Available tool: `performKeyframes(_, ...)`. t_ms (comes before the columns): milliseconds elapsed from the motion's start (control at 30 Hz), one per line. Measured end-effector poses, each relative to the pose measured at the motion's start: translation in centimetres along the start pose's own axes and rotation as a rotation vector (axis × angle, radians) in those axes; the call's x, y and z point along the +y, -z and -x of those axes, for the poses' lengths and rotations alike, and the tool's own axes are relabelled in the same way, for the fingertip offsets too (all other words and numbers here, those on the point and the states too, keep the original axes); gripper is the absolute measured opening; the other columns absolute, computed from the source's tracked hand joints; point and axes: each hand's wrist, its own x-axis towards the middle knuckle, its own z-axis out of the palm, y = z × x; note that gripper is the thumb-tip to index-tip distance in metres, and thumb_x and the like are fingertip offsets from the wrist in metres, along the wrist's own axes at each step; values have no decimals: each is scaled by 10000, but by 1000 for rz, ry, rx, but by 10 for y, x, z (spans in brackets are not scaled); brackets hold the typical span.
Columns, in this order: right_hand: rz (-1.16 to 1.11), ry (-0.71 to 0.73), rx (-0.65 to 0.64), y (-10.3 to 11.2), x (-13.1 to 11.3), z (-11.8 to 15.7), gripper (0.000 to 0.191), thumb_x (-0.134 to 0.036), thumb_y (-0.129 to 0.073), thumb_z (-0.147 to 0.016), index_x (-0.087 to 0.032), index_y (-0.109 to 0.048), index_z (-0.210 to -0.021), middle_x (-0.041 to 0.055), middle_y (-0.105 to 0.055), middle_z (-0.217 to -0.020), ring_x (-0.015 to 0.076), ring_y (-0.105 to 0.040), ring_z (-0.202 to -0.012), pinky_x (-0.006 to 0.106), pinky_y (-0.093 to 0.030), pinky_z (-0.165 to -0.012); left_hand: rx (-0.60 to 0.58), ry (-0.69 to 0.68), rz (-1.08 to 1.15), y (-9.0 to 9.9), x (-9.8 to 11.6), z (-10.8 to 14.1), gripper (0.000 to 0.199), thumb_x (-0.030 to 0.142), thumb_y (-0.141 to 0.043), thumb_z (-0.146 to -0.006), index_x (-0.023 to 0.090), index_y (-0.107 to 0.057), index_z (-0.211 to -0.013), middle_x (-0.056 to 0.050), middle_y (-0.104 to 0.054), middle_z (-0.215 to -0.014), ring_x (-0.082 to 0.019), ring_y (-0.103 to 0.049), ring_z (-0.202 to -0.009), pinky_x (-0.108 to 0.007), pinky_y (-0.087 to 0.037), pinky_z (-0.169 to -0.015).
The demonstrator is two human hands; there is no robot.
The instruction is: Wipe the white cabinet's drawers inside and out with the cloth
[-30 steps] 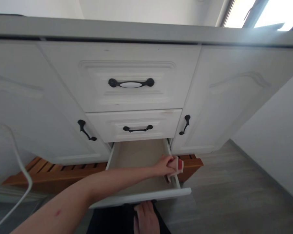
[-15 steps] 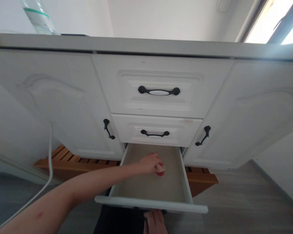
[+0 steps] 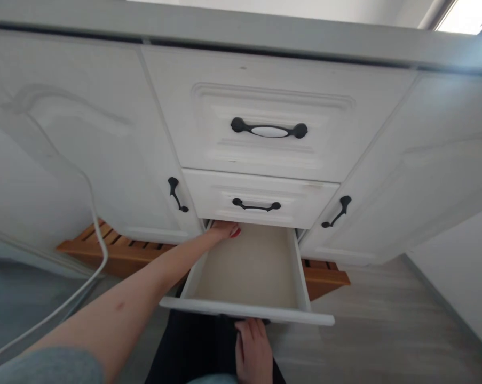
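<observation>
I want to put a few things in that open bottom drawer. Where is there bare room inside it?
The open drawer shows bare floor from its front panel back to the middle drawer, wall to wall. Only the far left corner is taken: the left hand reaches in there. The right hand rests below the front panel.

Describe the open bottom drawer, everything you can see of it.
The bottom drawer is white, pulled well out from the cabinet below two shut drawers. Its floor looks beige and bare, with thin white side walls and a white front panel seen edge-on. The left hand reaches into its back left corner, holding something red and partly hidden. The right hand sits under the front panel, at what looks like a dark handle. Behind it lies a wooden slatted rack.
</observation>
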Motion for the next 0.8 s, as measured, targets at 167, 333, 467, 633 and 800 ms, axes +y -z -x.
performKeyframes(167,19,29,-36,14,-2,-2,350,-25,-405,-858,-261,-570,-1056,42,-677,-958,239,-644,-941,384,-546,-854,-238,-33,-131,3,-1,22,232,321,-694,-888,175,-684,-1068,-74,-710,-1130,-244,-650,-1094,-501,-500,-1002)
performKeyframes(333,20,23,-36,18,-8,-4,300,-45,-426,-886,-260,-568,-1039,43,-675,-955,242,-647,-934,393,-561,-839,-401,-142,-192,-7,20,81,344,142,-762,-617,203,-731,-954,-134,-754,-1070,-359,-688,-1039,-553,-486,-972)
performKeyframes(467,16,16,0,17,-9,-4,311,-40,-437,-877,-258,-570,-1054,47,-679,-985,249,-648,-972,413,-556,-880,-557,-238,-138,-22,30,124,258,222,-739,-552,261,-725,-806,-48,-769,-865,-317,-720,-861,-414,-548,-785)
performKeyframes(633,5,17,37,3,-4,2,353,-13,-428,-833,-264,-571,-1035,33,-680,-963,240,-644,-965,386,-539,-888,-533,-222,-67,-13,26,120,272,334,-724,-586,272,-703,-850,11,-749,-848,-247,-701,-791,-302,-509,-652)
performKeyframes(800,26,-1,116,-25,6,11,380,-9,-419,-745,-277,-565,-971,28,-662,-885,243,-626,-880,369,-518,-841,-201,-86,-65,14,24,62,454,356,-554,-840,228,-564,-1276,-83,-684,-1226,-274,-669,-1062,-380,-531,-846)
